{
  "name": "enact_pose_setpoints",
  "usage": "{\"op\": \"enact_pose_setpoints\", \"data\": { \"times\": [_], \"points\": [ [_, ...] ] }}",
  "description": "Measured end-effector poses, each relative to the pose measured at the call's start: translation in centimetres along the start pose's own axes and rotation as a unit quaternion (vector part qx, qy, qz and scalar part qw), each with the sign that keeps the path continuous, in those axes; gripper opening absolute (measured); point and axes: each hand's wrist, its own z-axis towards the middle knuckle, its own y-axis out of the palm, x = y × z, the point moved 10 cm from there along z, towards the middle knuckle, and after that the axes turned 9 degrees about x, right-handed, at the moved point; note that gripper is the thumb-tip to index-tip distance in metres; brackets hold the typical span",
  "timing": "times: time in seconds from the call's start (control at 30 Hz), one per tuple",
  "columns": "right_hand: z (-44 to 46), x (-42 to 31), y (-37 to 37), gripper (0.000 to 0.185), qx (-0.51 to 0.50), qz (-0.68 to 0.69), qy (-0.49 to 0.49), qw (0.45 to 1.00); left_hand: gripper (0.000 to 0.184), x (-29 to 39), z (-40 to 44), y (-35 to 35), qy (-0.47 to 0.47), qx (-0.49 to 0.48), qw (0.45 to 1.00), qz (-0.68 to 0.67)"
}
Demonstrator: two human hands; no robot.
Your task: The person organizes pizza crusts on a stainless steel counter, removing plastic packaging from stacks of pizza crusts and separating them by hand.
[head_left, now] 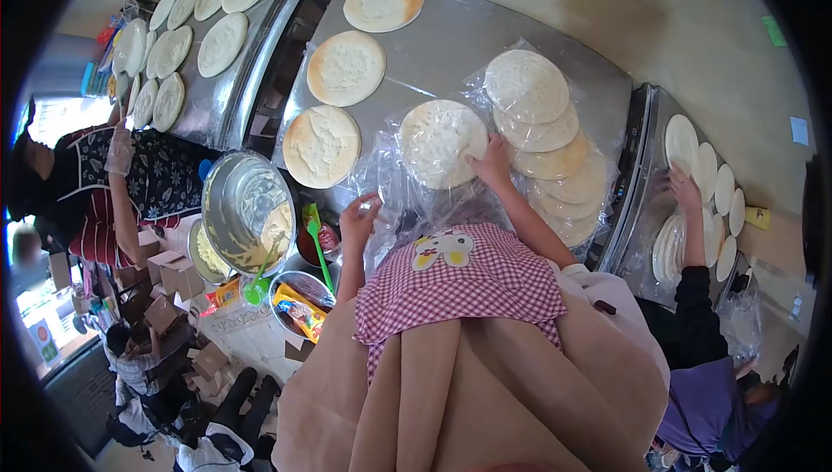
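A round pale flatbread (444, 144) lies at the middle of the metal table, with clear plastic under and around it. My right hand (491, 162) grips its right edge, thumb on top; the fingers beneath are partly hidden. To the left, my left hand (358, 221) is curled at the edge of a clear plastic bag (394, 212), its fingertips pinched on the film. Right of my right hand, several bagged flatbreads (555, 160) overlap in a leaning row. Three unbagged flatbreads (347, 68), some browned, lie along the table's left side.
Left of me stand a large metal bowl (247, 212) with pale paste and a smaller bowl (302, 303) holding a yellow packet, with a green spatula (319, 251) between. Co-workers handle flatbreads at the left table (204, 95) and right table (646, 177). Cardboard boxes (178, 277) sit lower left.
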Motion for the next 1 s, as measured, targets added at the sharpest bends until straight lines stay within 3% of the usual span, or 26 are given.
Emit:
{"op": "enact_pose_setpoints", "data": {
  "times": [0.07, 0.17, 0.27, 0.4, 0.47, 0.53, 0.6, 0.7, 0.8, 0.9, 1.0],
  "points": [
    [0.1, 0.1, 0.1, 0.058, -0.031, 0.036, 0.066, 0.997, 0.058, 0.9, 1.2, 0.2, 0.016, 0.025, 0.996, 0.082],
    [1.3, 1.2, 3.4, 0.061, -0.098, 0.152, 0.056, 0.982, 0.083, 0.4, 3.2, 2.5, 0.111, 0.082, 0.972, 0.191],
    [1.0, -1.4, 3.4, 0.065, -0.141, 0.387, 0.103, 0.905, 0.098, 5.2, 1.2, 4.2, 0.352, 0.142, 0.896, 0.228],
    [0.6, -4.6, 0.0, 0.070, -0.192, 0.472, 0.097, 0.855, 0.078, 1.0, 4.1, 4.6, 0.074, -0.007, 0.957, 0.281],
    [0.4, -5.7, -3.2, 0.075, -0.209, 0.476, 0.089, 0.849, 0.068, 0.0, 4.8, 3.9, 0.049, 0.006, 0.986, 0.162],
    [0.5, -5.1, -4.8, 0.075, -0.257, 0.526, 0.090, 0.806, 0.060, -0.1, 5.2, 3.9, 0.023, -0.001, 1.000, -0.015],
    [0.4, -5.5, -5.9, 0.075, -0.285, 0.536, 0.086, 0.790, 0.057, 1.8, 5.0, 4.6, -0.002, -0.030, 0.969, -0.245],
    [0.1, -6.2, -7.0, 0.073, -0.303, 0.496, 0.078, 0.810, 0.061, 3.4, 4.3, 6.3, -0.151, -0.050, 0.887, -0.433],
    [-0.4, -7.2, -6.8, 0.072, -0.333, 0.467, 0.076, 0.816, 0.064, 5.4, 4.5, 7.1, -0.080, -0.097, 0.910, -0.394],
    [-0.4, -7.7, -6.4, 0.069, -0.353, 0.424, 0.063, 0.832, 0.050, 5.6, 5.1, 6.2, -0.100, -0.072, 0.965, -0.232],
    [0.1, -8.2, -6.2, 0.062, -0.352, 0.374, 0.059, 0.856, 0.034, 4.8, 7.0, 6.2, -0.092, -0.054, 0.954, -0.282]
  ]
}}
